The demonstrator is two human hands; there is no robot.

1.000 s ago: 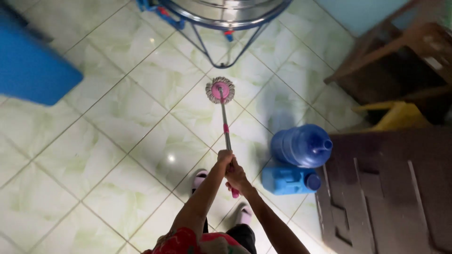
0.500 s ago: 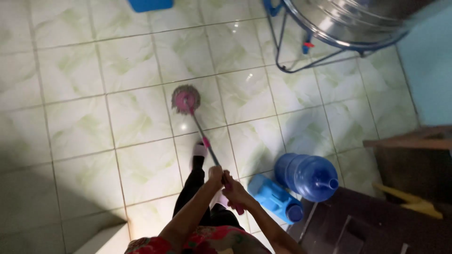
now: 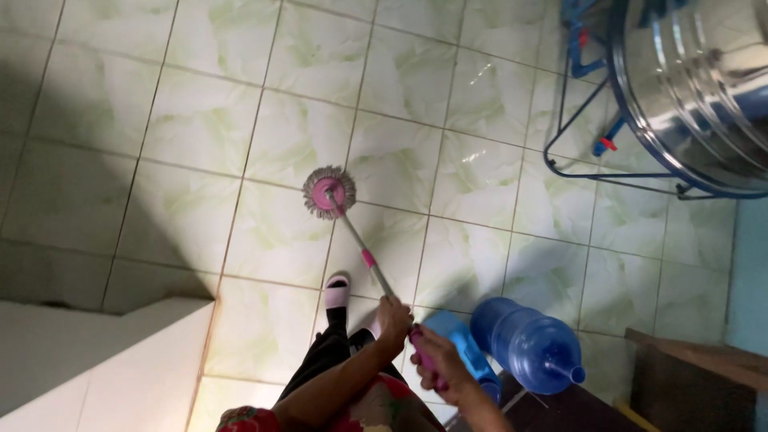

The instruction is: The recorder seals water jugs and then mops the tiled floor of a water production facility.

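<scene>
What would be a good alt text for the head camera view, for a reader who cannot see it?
Seen from above, a person grips a pink-handled spin mop with the left hand and right hand, its round head resting on a pale green tiled floor. Two blue water jugs lie near their feet, and a steel tank stands on a blue frame.

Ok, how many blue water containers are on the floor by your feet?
2: a large round blue water bottle lying on its side, and a smaller blue jerrycan just left of it, partly hidden behind the right hand.

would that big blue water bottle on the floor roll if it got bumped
Probably: the blue water bottle lies on its side, round-bodied, on smooth glossy floor tiles. The blue container beside it might block it that way. It looks empty, so likely light.
</scene>
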